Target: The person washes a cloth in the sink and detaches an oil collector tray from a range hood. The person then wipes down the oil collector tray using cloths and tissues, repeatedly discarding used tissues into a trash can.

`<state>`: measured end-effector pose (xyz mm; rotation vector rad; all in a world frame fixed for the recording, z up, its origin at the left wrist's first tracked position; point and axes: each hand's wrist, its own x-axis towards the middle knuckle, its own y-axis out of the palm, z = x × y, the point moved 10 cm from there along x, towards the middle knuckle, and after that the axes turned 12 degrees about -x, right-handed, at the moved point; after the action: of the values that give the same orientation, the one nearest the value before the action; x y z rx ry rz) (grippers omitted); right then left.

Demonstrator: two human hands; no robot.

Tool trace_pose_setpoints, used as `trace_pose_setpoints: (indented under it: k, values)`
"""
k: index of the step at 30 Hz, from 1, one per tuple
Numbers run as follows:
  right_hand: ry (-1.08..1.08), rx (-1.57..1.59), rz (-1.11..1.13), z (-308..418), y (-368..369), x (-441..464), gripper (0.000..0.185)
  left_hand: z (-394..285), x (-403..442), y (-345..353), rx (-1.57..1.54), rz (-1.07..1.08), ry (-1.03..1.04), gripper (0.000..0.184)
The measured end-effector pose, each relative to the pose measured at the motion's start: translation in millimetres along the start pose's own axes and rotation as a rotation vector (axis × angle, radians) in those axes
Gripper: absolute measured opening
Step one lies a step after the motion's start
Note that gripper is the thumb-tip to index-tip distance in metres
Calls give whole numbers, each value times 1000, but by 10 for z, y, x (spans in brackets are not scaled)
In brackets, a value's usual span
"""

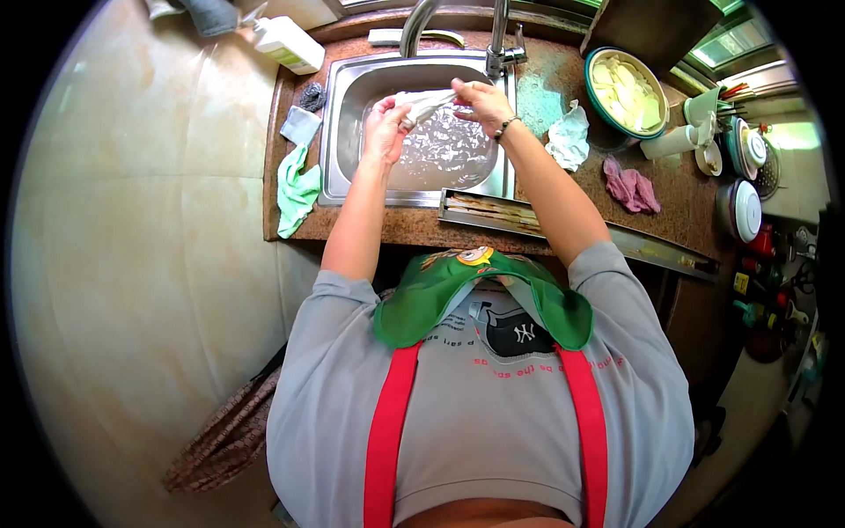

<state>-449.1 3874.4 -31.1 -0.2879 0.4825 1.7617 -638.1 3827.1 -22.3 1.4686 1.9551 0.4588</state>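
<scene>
Over the steel sink (330,167) both my hands hold a whitish cloth (426,106). My left hand (386,128) is closed on its left part. At the right end, my right hand (480,103) pinches the cloth between thumb and index finger, its other fingers spread apart; a dark bracelet circles that wrist. Rippling, cloudy water (447,157) fills the sink below my hands, and the faucet (498,55) stands at the back edge.
Left of the sink lie a green cloth (297,190), a grey cloth (300,126) and a scouring pad (312,96). On the right are a pale cloth (569,137), a pink cloth (631,186) and a bowl of pale slices (626,91). A metal tray (634,245) crosses the front edge.
</scene>
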Motion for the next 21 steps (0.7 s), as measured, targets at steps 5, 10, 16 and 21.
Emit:
trace_pose_setpoints:
  k: [5,10,16,21]
  values:
    - [26,357,151,161,6,-81,32,109,-158,82,346,63,-294,20]
    - [-136,-466,-219,118,-519,109,33,-16,-103,8,103,95,-232,11]
    - [-77,97,-26,160,-466,-182,17,28,-46,-101,-410,142,-249,15]
    - [-106,359,240,316,-360,-369,28,9,-85,-398,255,-128,-22,25]
